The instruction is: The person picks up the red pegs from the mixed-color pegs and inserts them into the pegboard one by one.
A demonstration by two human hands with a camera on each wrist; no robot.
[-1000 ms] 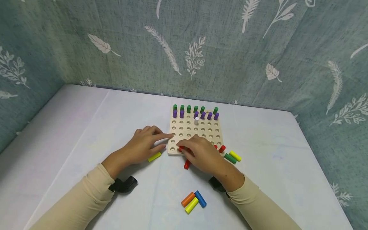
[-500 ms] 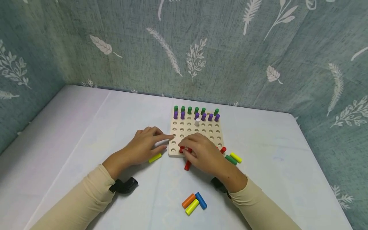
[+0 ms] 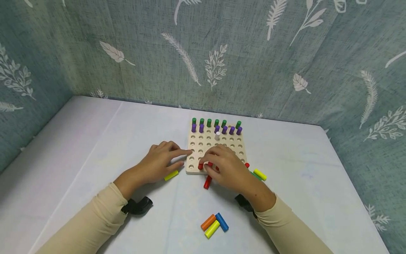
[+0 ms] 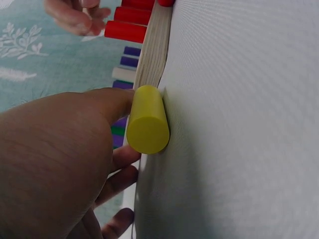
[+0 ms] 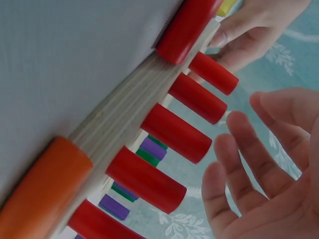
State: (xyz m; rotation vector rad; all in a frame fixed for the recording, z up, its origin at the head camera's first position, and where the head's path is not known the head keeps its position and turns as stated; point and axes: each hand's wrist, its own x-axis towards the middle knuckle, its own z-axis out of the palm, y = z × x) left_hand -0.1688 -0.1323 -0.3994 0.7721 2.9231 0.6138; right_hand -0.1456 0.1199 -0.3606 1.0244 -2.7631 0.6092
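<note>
Head view: right hand [image 3: 229,170] over pegboard [image 3: 206,146] near edge, left hand [image 3: 158,163] alongside

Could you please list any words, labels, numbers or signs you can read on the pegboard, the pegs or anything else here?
None: no view shows readable text.
The pegboard is bare wood with holes only.
The pegs are plain colours, unmarked.
The cloth backdrop carries only a leaf print, no lettering.
The black wrist mounts show no legible marking.
</note>
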